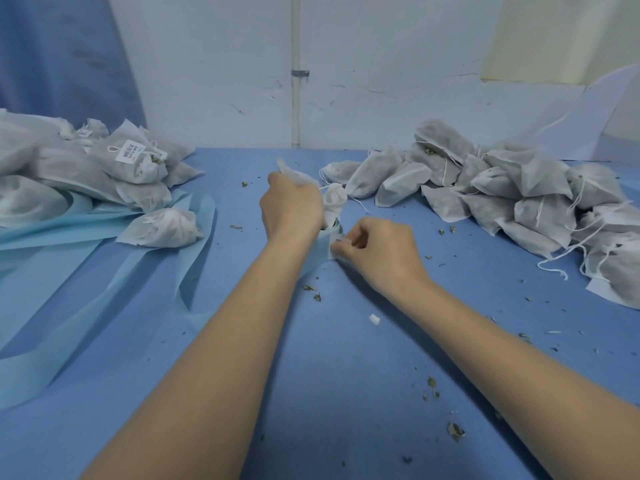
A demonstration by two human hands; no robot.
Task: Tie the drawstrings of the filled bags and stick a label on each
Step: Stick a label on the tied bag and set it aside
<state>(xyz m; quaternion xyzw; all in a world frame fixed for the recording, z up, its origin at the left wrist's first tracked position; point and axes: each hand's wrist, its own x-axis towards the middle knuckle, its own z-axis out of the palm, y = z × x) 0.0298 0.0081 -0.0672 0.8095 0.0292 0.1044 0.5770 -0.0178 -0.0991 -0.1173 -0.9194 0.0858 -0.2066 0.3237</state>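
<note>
While the left hand point(289, 202) grips a white bag point(333, 199) at frame center, the right hand point(375, 249) pinches a small white label point(341, 241) against light blue backing strip point(320, 247). Filled bags point(502, 199) are piled right; labeled bags point(131, 161) upper left on the blue counter point(346, 358).

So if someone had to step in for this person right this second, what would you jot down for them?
Left hand: grips a filled white bag above the middle of the blue table.
Right hand: pinches a small white piece, likely a label, at the light blue backing strip just below that bag.
Left pile: bags with drawn necks; one shows a printed label, so probably finished.
Right pile: filled bags with loose strings and no labels in view, probably still to do.
Next, likely: stick the label on the held bag and add it to the left pile.
</note>
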